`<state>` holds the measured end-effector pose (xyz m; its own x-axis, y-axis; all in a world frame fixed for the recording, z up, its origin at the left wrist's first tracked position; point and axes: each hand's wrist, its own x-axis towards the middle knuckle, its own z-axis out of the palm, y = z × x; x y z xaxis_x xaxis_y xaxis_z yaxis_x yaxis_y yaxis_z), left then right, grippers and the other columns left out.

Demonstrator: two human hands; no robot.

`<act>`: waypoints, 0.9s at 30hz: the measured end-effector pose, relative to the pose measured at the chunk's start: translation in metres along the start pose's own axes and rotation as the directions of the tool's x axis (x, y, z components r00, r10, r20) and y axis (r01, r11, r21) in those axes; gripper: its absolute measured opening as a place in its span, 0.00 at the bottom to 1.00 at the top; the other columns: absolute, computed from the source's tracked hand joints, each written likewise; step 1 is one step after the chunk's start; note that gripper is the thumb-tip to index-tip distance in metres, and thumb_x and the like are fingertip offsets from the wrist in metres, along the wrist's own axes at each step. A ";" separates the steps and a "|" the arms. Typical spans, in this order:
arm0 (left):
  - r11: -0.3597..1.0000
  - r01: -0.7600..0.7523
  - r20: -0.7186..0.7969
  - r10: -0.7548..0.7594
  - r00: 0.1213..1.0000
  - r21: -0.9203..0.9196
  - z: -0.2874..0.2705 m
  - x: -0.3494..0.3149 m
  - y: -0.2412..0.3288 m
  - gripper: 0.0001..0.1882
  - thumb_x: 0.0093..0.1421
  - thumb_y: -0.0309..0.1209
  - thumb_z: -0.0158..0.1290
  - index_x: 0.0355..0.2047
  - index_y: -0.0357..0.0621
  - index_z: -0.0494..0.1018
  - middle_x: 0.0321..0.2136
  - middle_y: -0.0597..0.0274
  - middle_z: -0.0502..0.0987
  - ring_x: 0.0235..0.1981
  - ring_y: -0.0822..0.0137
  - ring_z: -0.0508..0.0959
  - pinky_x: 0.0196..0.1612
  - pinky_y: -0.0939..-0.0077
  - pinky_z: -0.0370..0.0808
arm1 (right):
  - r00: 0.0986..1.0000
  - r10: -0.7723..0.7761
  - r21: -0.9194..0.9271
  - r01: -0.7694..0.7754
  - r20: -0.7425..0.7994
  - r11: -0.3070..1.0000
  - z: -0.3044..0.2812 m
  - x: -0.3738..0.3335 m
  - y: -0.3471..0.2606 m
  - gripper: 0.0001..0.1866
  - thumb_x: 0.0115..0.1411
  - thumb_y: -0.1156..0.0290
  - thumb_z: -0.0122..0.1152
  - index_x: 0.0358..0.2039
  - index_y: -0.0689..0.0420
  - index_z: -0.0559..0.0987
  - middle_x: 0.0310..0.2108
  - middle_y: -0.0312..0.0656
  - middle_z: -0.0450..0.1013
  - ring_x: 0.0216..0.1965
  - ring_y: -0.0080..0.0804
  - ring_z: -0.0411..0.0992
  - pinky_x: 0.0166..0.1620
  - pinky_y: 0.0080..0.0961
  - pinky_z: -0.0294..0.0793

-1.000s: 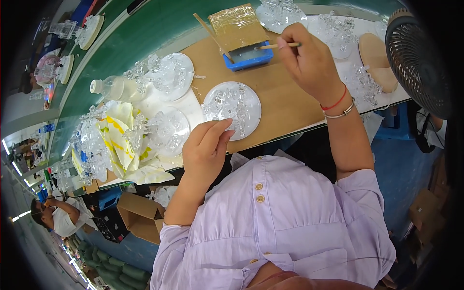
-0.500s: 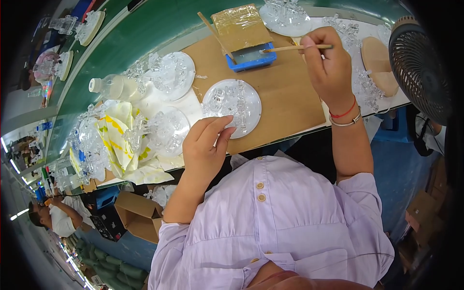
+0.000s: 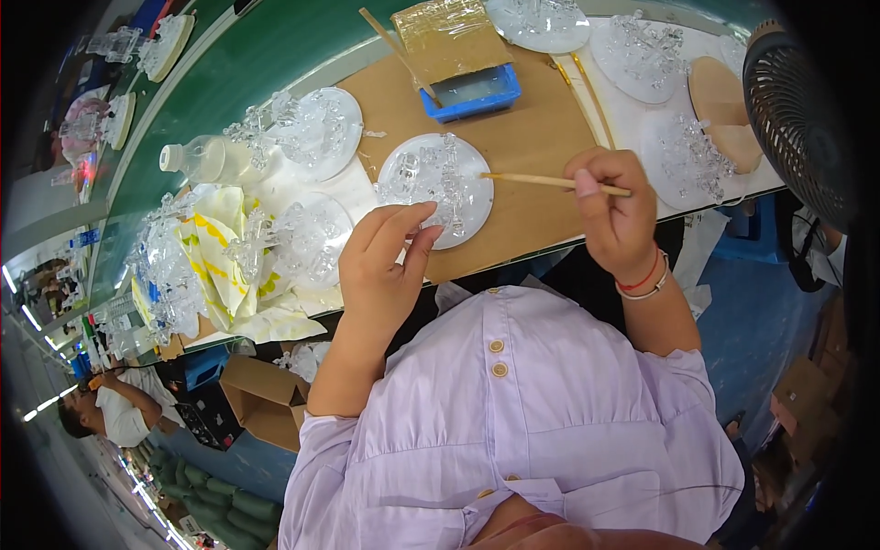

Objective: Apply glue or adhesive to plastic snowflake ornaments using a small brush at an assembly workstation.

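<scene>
A thin wooden stick [image 3: 541, 181] is pinched in my right hand [image 3: 612, 206], its darker tip pointing left at the right rim of a clear round disc [image 3: 473, 213]. Whether the tip touches the disc cannot be made out. Small clear plastic pieces stand on that disc, which lies on a brown board. At its near left edge is my left hand [image 3: 385, 252], thumb and fingers curved but apart, with no held thing visible between them. A blue tray [image 3: 472, 109] of cloudy liquid sits beyond the disc, with another stick [image 3: 394, 50] leaning in it.
Similar discs with clear pieces stand at left [image 3: 321, 137] and right [image 3: 678, 165]. A capped bottle [image 3: 206, 163] lies beside a yellow-and-white wrapper [image 3: 220, 243]. Wrapped cardboard [image 3: 454, 37] covers part of the tray. Two sticks lie right of the board. A black fan [image 3: 797, 128] is far right.
My right hand has come nearer to me, bringing the stick's tip out of the blue tray and over to the disc's right rim. My left hand stays almost in place.
</scene>
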<state>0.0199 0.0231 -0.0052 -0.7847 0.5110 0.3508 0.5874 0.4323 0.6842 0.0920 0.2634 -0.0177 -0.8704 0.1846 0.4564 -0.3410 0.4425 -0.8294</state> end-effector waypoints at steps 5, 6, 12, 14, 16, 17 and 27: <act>1.000 0.008 0.001 -0.008 1.000 0.001 0.001 0.000 0.000 0.14 0.48 0.19 0.62 0.37 0.42 0.77 0.30 0.58 0.77 0.25 0.67 0.77 0.28 0.78 0.74 | 0.998 -0.055 -0.052 0.057 0.039 0.997 0.005 -0.001 0.003 0.03 0.61 0.82 0.48 0.34 0.62 0.66 0.29 0.46 0.71 0.26 0.27 0.67 0.31 0.20 0.67; 1.000 0.008 0.002 -0.008 1.000 0.002 0.001 -0.001 0.000 0.14 0.48 0.19 0.62 0.37 0.42 0.77 0.30 0.58 0.77 0.25 0.67 0.77 0.28 0.78 0.74 | 0.992 -0.097 -0.014 0.098 0.081 0.995 0.005 0.000 0.004 0.03 0.60 0.83 0.48 0.34 0.62 0.66 0.29 0.46 0.71 0.26 0.28 0.68 0.31 0.21 0.68; 1.000 0.005 0.000 -0.005 1.000 0.004 0.001 -0.001 0.001 0.14 0.48 0.19 0.63 0.37 0.41 0.77 0.30 0.58 0.78 0.25 0.67 0.77 0.28 0.78 0.75 | 0.976 -0.203 -0.033 0.206 0.082 0.978 0.008 0.007 0.008 0.06 0.59 0.84 0.49 0.35 0.61 0.67 0.29 0.47 0.71 0.26 0.32 0.69 0.30 0.23 0.69; 0.998 0.059 0.026 -0.058 0.998 -0.012 0.000 -0.001 0.002 0.15 0.49 0.17 0.62 0.38 0.41 0.77 0.31 0.59 0.78 0.29 0.70 0.77 0.33 0.80 0.75 | 0.972 -0.225 -0.043 0.229 0.072 0.973 0.008 0.009 0.009 0.06 0.59 0.85 0.49 0.35 0.61 0.67 0.29 0.47 0.71 0.26 0.34 0.69 0.30 0.24 0.69; 0.998 0.061 0.026 -0.061 0.998 -0.011 0.000 -0.002 0.002 0.15 0.49 0.17 0.62 0.38 0.41 0.78 0.31 0.59 0.78 0.29 0.70 0.77 0.33 0.80 0.75 | 0.966 -0.234 -0.051 0.241 0.114 0.969 0.006 0.009 0.010 0.06 0.58 0.85 0.49 0.35 0.61 0.67 0.29 0.47 0.71 0.26 0.36 0.70 0.31 0.26 0.69; 0.998 0.063 0.025 -0.063 0.998 -0.011 0.000 -0.002 0.002 0.15 0.49 0.18 0.62 0.38 0.41 0.78 0.31 0.59 0.78 0.29 0.70 0.77 0.33 0.80 0.75 | 0.966 -0.234 -0.050 0.240 0.113 0.969 0.004 0.008 0.009 0.06 0.58 0.85 0.49 0.35 0.61 0.67 0.29 0.47 0.71 0.26 0.36 0.70 0.31 0.26 0.69; 0.998 0.060 0.030 -0.060 0.998 0.001 0.000 -0.001 0.002 0.14 0.49 0.18 0.62 0.38 0.40 0.78 0.31 0.59 0.78 0.29 0.70 0.77 0.32 0.80 0.75 | 0.970 -0.209 -0.056 0.217 0.121 0.975 0.007 0.012 0.011 0.06 0.57 0.85 0.50 0.34 0.62 0.67 0.29 0.47 0.70 0.27 0.37 0.70 0.31 0.26 0.69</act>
<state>0.0222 0.0233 -0.0046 -0.8123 0.5061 0.2899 0.5395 0.4631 0.7032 0.0752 0.2641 -0.0242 -0.8163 -0.0192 0.5773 -0.5012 0.5206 -0.6913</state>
